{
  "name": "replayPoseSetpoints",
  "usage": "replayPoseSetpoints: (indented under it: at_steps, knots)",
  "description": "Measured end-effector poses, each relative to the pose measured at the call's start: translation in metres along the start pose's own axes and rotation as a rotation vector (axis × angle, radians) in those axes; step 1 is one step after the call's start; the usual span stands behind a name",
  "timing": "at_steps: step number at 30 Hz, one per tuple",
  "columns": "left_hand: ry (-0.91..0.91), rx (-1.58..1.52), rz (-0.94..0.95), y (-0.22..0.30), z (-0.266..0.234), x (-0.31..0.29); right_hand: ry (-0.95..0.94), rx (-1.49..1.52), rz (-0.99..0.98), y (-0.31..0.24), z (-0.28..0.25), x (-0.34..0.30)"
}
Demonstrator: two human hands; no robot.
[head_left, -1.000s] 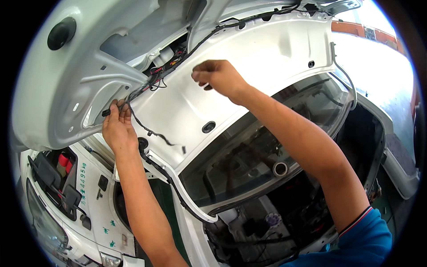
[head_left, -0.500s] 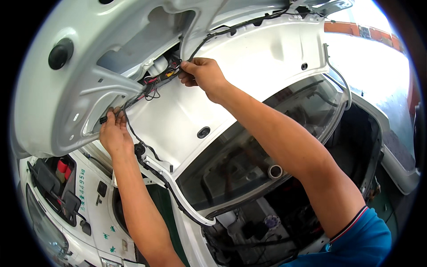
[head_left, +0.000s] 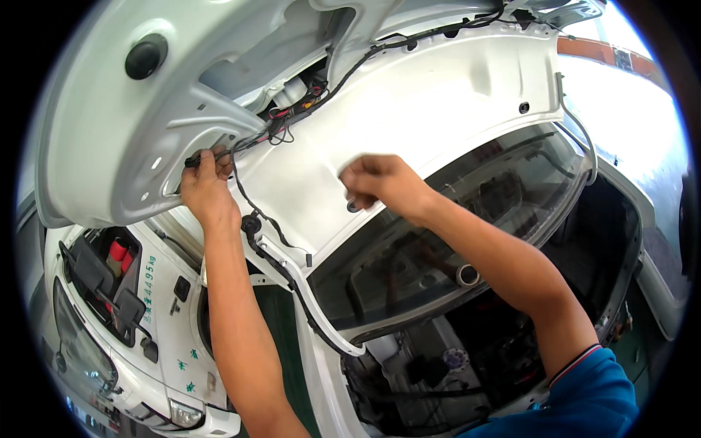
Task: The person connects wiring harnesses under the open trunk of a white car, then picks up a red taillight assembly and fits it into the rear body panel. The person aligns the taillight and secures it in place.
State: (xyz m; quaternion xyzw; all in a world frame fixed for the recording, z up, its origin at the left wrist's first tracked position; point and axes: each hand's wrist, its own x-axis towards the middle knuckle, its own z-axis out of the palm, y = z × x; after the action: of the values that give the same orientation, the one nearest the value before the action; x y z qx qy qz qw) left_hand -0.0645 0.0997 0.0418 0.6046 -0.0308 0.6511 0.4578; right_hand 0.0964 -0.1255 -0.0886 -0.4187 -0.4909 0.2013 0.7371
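Observation:
Up at the lower left part of a raised white car trunk lid (head_left: pixel 95 175), the fingers of my left hand (head_left: pixel 210 191) are closed round a black wire connector (head_left: pixel 193 161). Dark wires run from it to a wiring harness (head_left: pixel 350 77) along the lid's edge. A tangled bundle of red, yellow and black wires (head_left: pixel 285 120) hangs out of an opening in the lid. My right hand (head_left: pixel 383 182) is in the air below the harness, apart from it. Its fingers look curled but are smeared by motion, and whether anything is in them is hidden.
Beneath the lid lies the rear window (head_left: pixel 409 270), with the dark open trunk (head_left: pixel 504 358) below it. A black-wrapped cable runs along the white hinge arm (head_left: pixel 292 274). A white truck (head_left: pixel 157 321) stands at the left. A black rubber bumper (head_left: pixel 146 56) sits on the lid.
My right hand has let go of the wire bundle and moved down and to the right. My left hand keeps hold of the connector. The whole view has shifted slightly.

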Motion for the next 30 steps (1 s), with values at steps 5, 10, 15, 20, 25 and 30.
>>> replayPoseSetpoints:
  at_steps: [5, 10, 15, 20, 25, 30]
  knots:
    - [-0.028, -0.059, -0.12, 0.01, -0.003, -0.018, -0.192, -0.1, 0.108, 0.024, -0.015, -0.075]
    - [-0.011, -0.016, -0.213, 0.01, -0.011, -0.058, -0.13, -0.053, 0.204, 0.053, -0.027, -0.146]
    - [-0.084, 0.019, -0.332, 0.002, -0.014, -0.099, -0.018, 0.098, 0.331, 0.088, -0.027, -0.22]
    - [-0.082, 0.078, -0.394, -0.008, -0.041, -0.197, 0.089, 0.057, 0.484, 0.119, -0.048, -0.323]
    - [-0.13, -0.001, -0.944, -0.019, -0.075, -0.384, 0.401, -0.022, 0.852, 0.153, -0.068, -0.452]
    - [-0.518, 0.2, -1.381, -0.02, -0.093, -0.582, 0.552, 0.009, 1.078, 0.176, -0.06, -0.544]
